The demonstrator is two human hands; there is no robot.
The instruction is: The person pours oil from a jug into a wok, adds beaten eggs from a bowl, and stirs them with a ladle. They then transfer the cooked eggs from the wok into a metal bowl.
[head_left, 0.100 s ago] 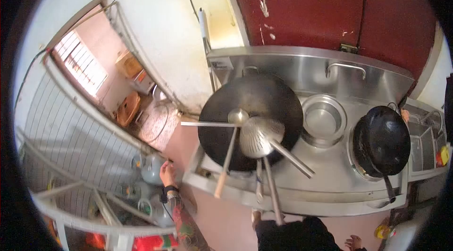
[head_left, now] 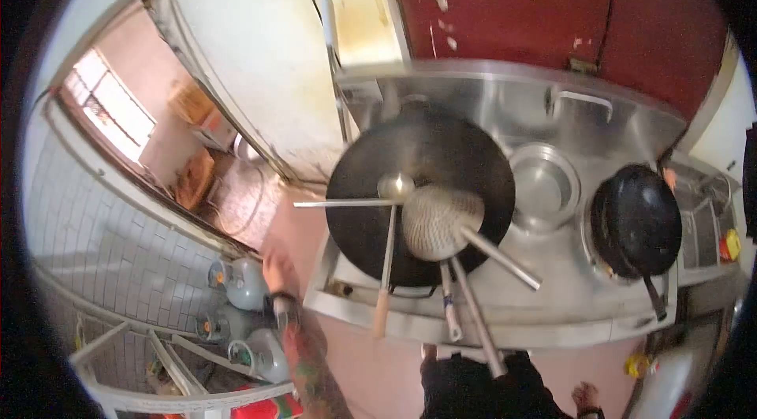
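Note:
My left hand [head_left: 277,271] hangs left of the stove's front corner, with a dark band at the wrist. Motion smears its fingers, and nothing clearly shows in them. Low at the right, my right hand [head_left: 586,396] has its fingers apart and empty, below the stove's front edge. Across a large black wok [head_left: 426,135] lies a perforated strainer [head_left: 434,222] with a metal handle. Beside it rests a ladle [head_left: 394,186]; a wooden-ended handle [head_left: 381,312] and other long handles stick out over the front rim. Neither hand touches these tools.
A metal pot [head_left: 544,186] sits in the steel stove top [head_left: 505,293]. A smaller black wok [head_left: 637,222] is at the right, near a sink [head_left: 703,242]. Several gas cylinders [head_left: 246,285] and a white rack [head_left: 150,399] stand at the left, near a doorway [head_left: 118,88].
The view has shifted, so the doorway and wall sit further left and higher. My left hand shows slightly higher and more blurred. The tools remain across the wok.

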